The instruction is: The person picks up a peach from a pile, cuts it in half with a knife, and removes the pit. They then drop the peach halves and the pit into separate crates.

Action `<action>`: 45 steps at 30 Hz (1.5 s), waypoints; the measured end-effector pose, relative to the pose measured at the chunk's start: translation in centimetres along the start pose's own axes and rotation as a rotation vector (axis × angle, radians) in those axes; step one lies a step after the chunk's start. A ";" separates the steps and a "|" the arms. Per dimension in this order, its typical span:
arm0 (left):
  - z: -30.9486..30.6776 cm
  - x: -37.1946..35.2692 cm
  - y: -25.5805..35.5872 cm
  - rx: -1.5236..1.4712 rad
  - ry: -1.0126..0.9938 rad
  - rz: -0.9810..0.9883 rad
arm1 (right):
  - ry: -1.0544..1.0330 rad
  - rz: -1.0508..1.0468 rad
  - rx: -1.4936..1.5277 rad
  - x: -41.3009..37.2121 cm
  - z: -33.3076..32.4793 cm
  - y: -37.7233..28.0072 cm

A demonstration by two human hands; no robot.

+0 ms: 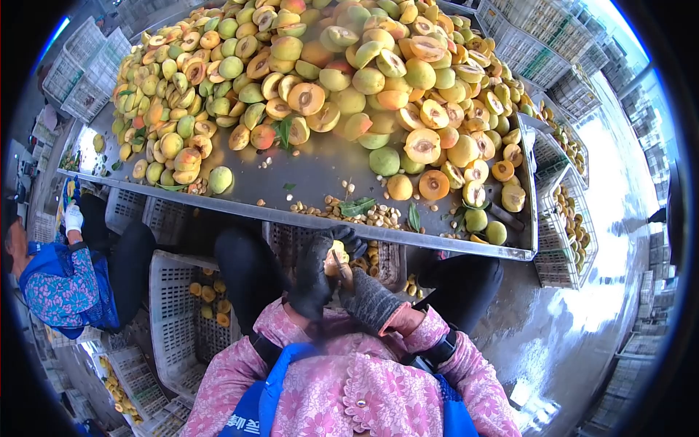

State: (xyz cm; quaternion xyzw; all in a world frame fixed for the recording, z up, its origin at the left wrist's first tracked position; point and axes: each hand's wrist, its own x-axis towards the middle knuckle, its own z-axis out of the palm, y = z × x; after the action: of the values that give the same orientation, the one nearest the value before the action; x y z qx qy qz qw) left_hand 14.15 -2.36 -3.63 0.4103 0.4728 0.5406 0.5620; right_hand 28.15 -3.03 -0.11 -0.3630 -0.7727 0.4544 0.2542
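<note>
My left hand (314, 273), in a dark glove, is closed around a pale yellow peach half (335, 256) just below the table's front edge. Gripped in my right hand (373, 300), in a grey knit glove, is a small knife (346, 275) with a brownish handle. Its thin dark tip touches the cut face of the peach half; the exact shape of the tip is too small to tell. Beneath my hands a crate (393, 264) between my knees holds several peach pieces. A large heap of peaches (320, 98), many cut in half, covers the metal table.
Peach pits (375, 215) and leaves lie along the metal table's rim (291, 216). A white crate (166, 313) with peach halves stands at my left knee. Filled crates (571, 233) stand right of the table. A co-worker (69, 280) sits at the left. The right floor (582, 313) looks wet.
</note>
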 end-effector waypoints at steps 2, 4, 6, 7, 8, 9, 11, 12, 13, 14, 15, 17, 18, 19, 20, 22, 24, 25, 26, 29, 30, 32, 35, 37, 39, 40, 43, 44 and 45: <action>1.1 0.5 2.6 -0.527 0.005 -0.236 | -0.053 -0.009 -0.039 0.3 -0.6 -0.2; -0.5 0.6 0.7 0.071 -0.063 0.062 | -0.176 -0.031 -0.188 0.3 -0.5 1.4; -2.1 0.9 -2.4 0.212 -0.031 0.098 | -0.154 -0.051 -0.261 0.1 0.8 2.8; -2.5 0.9 -3.3 0.056 0.034 -0.015 | -0.127 -0.039 -0.252 0.2 1.3 2.8; -2.8 0.5 -4.0 0.105 0.073 -0.022 | -0.101 -0.026 -0.242 0.2 1.9 2.8; -2.7 0.2 -3.6 0.154 0.111 -0.030 | -0.095 0.010 -0.207 0.3 2.3 2.6; -0.7 -0.5 1.1 0.664 0.116 0.169 | -0.116 0.098 -0.093 0.5 2.1 1.7; -0.8 -0.5 0.9 0.653 0.116 0.202 | -0.145 0.148 -0.017 0.9 1.4 0.6; -1.0 -0.4 0.7 0.644 0.114 0.236 | -0.172 0.197 0.061 1.2 1.0 0.0; -1.1 -0.3 0.5 0.634 0.110 0.270 | -0.189 0.117 -0.045 1.1 1.3 0.7; -0.8 -0.3 0.7 0.471 0.128 0.216 | -0.206 0.038 -0.151 0.9 1.8 1.6; -0.4 -0.4 0.9 0.307 0.133 0.170 | -0.163 -0.088 -0.169 0.6 2.5 2.9; -0.6 -0.4 0.6 0.307 0.118 0.178 | -0.100 -0.135 -0.081 0.6 2.8 3.0; -1.8 -0.3 -0.4 0.472 0.070 0.249 | -0.100 -0.115 -0.003 0.6 2.7 2.9; -2.5 -0.2 -1.1 0.637 0.018 0.320 | -0.099 -0.096 0.075 0.7 2.6 2.8; -2.4 -0.1 -1.3 0.607 0.024 0.323 | -0.219 0.086 0.203 1.0 1.4 1.7; -2.2 -0.1 -1.1 0.444 0.019 0.229 | -0.316 0.290 0.306 1.3 0.6 1.1; -1.8 -0.1 -0.7 0.293 0.014 0.135 | -0.363 0.396 0.353 1.3 0.4 1.0; -1.8 -0.1 -0.5 0.261 -0.004 0.087 | -0.362 0.340 0.276 1.3 0.8 1.5; -2.1 0.3 -0.3 0.407 -0.076 0.035 | -0.424 0.227 0.105 1.4 1.5 2.6; -2.0 0.2 -0.3 0.312 -0.046 0.028 | -0.487 0.226 0.086 1.9 0.8 2.2; -1.8 0.1 -0.4 0.146 0.014 0.010 | -0.509 0.319 0.253 1.8 0.6 2.2; -1.8 0.0 -0.9 -0.017 0.092 -0.022 | -0.436 0.400 0.606 0.8 1.6 4.2; -1.5 0.0 -1.0 -0.106 0.125 -0.026 | -0.460 0.315 0.632 0.7 1.6 5.0; -1.3 -0.1 -1.0 -0.192 0.087 -0.031 | -0.453 0.480 0.779 0.8 1.4 4.7; -1.4 0.0 -1.0 -0.236 0.038 -0.037 | -0.438 0.626 0.880 0.9 1.1 4.3; -1.7 0.6 -1.0 -0.002 -0.107 0.033 | -0.476 0.235 0.394 1.3 0.0 3.3; -1.6 0.6 -1.0 0.040 -0.111 0.040 | -0.484 0.203 0.308 1.4 -0.3 3.0; -1.5 0.7 -1.0 0.082 -0.115 0.047 | -0.498 0.313 0.336 1.5 -0.5 2.7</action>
State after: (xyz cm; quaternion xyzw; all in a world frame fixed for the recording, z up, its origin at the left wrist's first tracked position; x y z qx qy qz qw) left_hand 12.92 -1.81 -4.93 0.4742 0.4519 0.5094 0.5581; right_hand 28.54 -0.72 -2.14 -0.3083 -0.6601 0.6838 0.0411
